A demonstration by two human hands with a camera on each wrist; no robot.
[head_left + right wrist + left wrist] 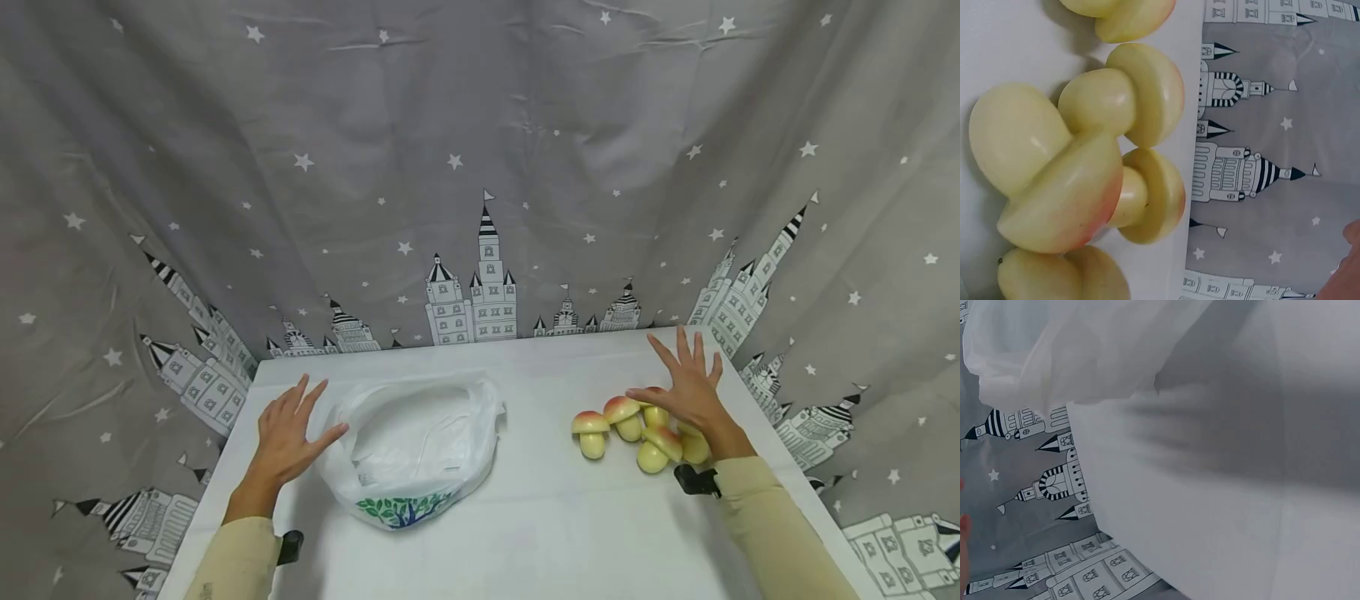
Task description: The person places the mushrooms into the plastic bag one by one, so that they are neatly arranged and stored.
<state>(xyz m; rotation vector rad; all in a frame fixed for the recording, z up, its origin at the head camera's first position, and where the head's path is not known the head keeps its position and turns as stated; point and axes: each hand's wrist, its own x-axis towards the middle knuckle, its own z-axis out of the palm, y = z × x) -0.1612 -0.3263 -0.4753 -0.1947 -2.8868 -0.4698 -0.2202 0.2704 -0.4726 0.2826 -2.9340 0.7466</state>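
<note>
On the white table lies a white plastic bag (pixel 412 450), its mouth spread wide and a green and blue tree print on its front. My left hand (pixel 288 437) is raised beside the bag's left side, fingers spread and holding nothing. Over on the right, several toy mushrooms (pixel 591 433) with yellow stems and red-tinged caps lie in a cluster. Above them hovers my right hand (pixel 690 392), fingers spread wide, partly hiding the ones behind it. The right wrist view shows the mushrooms (pixel 1066 187) close up, some touching each other.
A grey curtain (pixel 480 125) printed with stars and castles hangs behind the white table (pixel 540 533) and along both sides. Dark wrist cameras sit at the left sleeve (pixel 236 562) and the right sleeve (pixel 772 517).
</note>
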